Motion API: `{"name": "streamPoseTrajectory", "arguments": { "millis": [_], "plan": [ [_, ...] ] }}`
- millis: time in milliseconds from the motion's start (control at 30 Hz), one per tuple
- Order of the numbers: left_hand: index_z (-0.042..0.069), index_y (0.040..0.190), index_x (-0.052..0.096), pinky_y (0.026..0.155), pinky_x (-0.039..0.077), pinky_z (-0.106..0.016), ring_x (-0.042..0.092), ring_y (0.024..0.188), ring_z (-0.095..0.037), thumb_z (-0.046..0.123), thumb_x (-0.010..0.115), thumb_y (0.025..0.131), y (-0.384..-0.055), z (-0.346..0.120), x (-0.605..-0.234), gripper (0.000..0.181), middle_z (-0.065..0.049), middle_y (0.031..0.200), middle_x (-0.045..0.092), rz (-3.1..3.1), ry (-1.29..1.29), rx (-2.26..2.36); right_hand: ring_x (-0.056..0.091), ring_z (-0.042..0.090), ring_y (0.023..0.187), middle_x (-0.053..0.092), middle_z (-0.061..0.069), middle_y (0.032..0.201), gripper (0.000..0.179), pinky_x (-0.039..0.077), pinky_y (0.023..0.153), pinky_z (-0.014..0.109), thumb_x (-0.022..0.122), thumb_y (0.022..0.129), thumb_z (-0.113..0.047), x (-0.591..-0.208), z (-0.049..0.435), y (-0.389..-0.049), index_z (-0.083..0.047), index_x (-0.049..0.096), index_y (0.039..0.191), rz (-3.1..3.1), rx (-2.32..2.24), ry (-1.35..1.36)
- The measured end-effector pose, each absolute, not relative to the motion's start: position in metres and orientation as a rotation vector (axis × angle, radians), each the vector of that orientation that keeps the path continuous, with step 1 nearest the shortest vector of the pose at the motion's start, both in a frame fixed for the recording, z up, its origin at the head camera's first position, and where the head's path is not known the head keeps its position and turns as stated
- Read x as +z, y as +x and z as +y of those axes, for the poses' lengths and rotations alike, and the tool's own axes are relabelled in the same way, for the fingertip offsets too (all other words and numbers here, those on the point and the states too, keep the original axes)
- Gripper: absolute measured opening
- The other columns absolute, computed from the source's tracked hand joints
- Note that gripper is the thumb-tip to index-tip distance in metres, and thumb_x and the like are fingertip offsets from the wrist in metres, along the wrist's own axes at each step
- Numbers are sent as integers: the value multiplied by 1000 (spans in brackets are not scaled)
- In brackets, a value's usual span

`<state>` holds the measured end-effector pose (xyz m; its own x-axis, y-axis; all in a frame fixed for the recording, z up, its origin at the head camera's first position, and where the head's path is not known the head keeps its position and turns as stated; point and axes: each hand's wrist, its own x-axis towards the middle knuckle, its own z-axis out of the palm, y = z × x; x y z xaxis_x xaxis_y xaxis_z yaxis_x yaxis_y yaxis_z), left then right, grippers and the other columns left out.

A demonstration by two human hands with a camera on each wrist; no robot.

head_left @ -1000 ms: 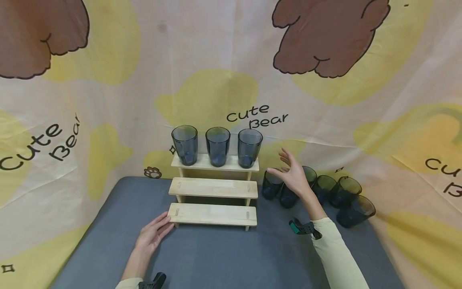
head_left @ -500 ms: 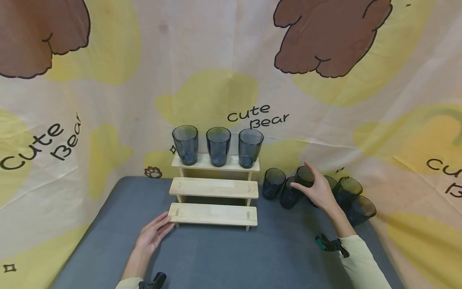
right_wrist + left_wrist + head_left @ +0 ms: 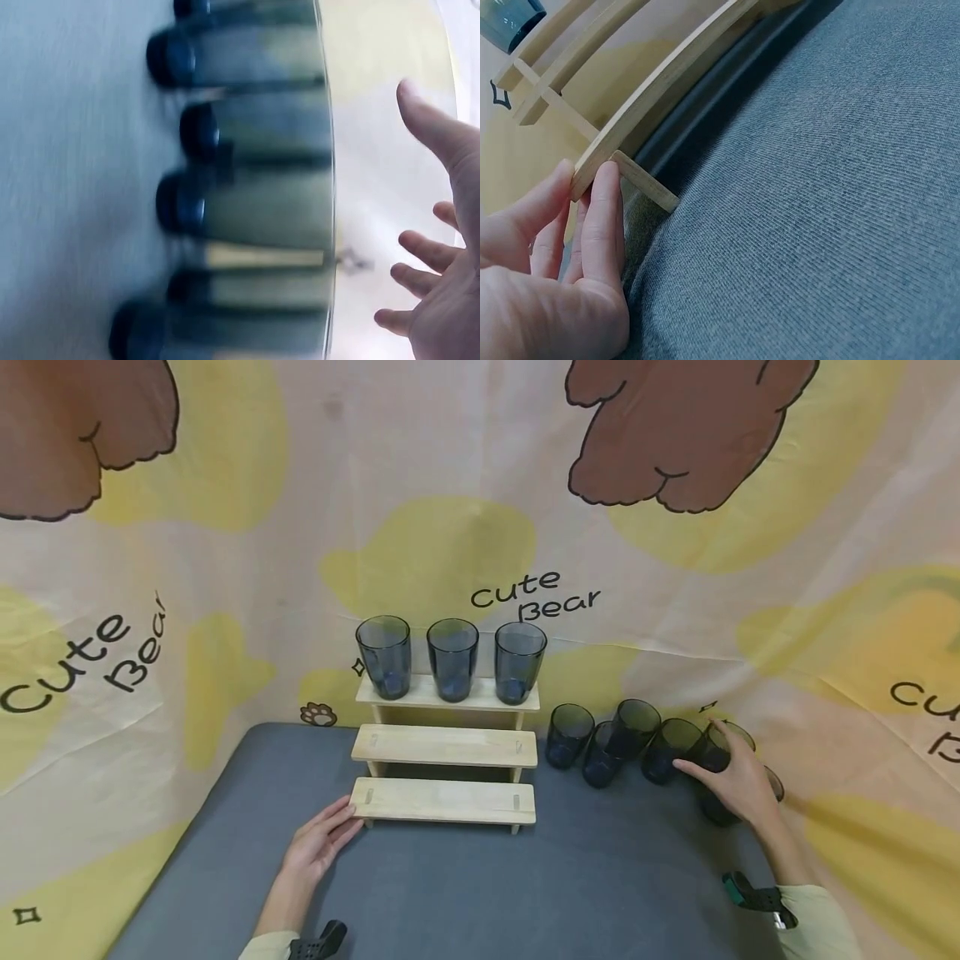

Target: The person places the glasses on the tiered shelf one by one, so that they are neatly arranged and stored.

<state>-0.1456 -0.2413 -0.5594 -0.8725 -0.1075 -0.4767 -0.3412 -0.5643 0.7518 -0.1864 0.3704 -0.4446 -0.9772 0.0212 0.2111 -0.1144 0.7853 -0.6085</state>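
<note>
A three-tier wooden stand point(image 3: 442, 800) stands on the cloth, with three blue-grey drinking glasses point(image 3: 453, 664) upright in a row on its top tier. My left hand point(image 3: 313, 847) pinches the left end of the bottom tier; in the left wrist view the thumb is above the board point(image 3: 667, 71) and fingers are beneath it. To the right of the stand, several more dark glasses point(image 3: 568, 739) stand close together. My right hand point(image 3: 738, 781) is spread over the right end of this group, near a glass point(image 3: 716, 756) it partly covers. The right wrist view shows its fingers apart from the glasses point(image 3: 262, 202).
A grey-blue cloth point(image 3: 465, 893) covers the tabletop. Behind it hangs a printed fabric backdrop point(image 3: 420, 560) with bear figures and lettering, close to the stand and glasses. The two lower tiers point(image 3: 442, 747) bear no glasses.
My right hand has moved rightward across the group of glasses, from its left part to its right end, with no glass carried along. The left hand stays at the stand.
</note>
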Motion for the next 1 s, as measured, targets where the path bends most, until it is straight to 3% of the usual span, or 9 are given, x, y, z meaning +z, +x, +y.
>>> {"name": "streamPoseTrajectory", "arguments": {
  "millis": [233,400,533,600,667,733,867,1000],
  "plan": [
    [19,88,76,94,56,-33,71,90,-17,-4,64,93,-146,-242,-559,26,1,91,71,1339,-754,2579,16,53,141,19,30,156,99,17,107,77,79,84,-28,-455,410,-169,-2,16,156,-2680,1049,15],
    [17,89,76,94,56,-34,71,90,-17,-5,63,92,-146,-243,-558,26,0,92,72,1308,-745,2582,2,42,147,3,19,162,100,7,115,68,76,88,-20,-467,422,-152,-10,6,158,-2601,1268,-80],
    [17,89,76,94,56,-35,71,91,-18,-4,65,92,-145,-243,-557,24,0,93,72,1292,-743,2588,2,39,148,-4,9,164,101,15,123,28,74,89,-21,-480,426,-143,-16,0,159,-2591,1303,-178],
    [17,89,76,94,56,-34,71,91,-18,-4,64,92,-145,-244,-556,24,0,94,72,1290,-733,2592,4,37,148,-6,5,164,103,22,112,6,74,90,-20,-487,427,-141,-20,-3,158,-2583,1312,-207],
    [17,90,76,93,57,-35,71,91,-18,-4,64,92,-144,-244,-555,24,0,94,72,1289,-731,2601,7,35,148,-8,5,164,105,28,97,-4,74,89,-17,-494,427,-141,-21,-5,158,-2553,1343,-219],
    [17,90,76,93,56,-34,71,91,-17,-4,63,93,-144,-244,-556,25,0,94,72,1306,-713,2598,5,31,149,-10,5,163,107,29,92,-6,73,90,-14,-501,426,-141,-25,-9,157,-2513,1397,-235],
    [17,90,75,92,57,-34,71,90,-17,-4,64,92,-144,-243,-556,25,0,94,72,1363,-690,2592,2,29,149,-11,8,163,107,28,99,-2,70,92,-13,-514,425,-142,-31,-15,154,-2452,1522,-290],
    [19,89,75,92,57,-34,71,90,-17,-3,64,93,-144,-242,-558,25,1,94,72,1404,-692,2573,10,33,148,0,13,163,106,31,97,-2,71,91,-15,-526,426,-142,-30,-12,156,-2441,1515,-386]
  ]
}}
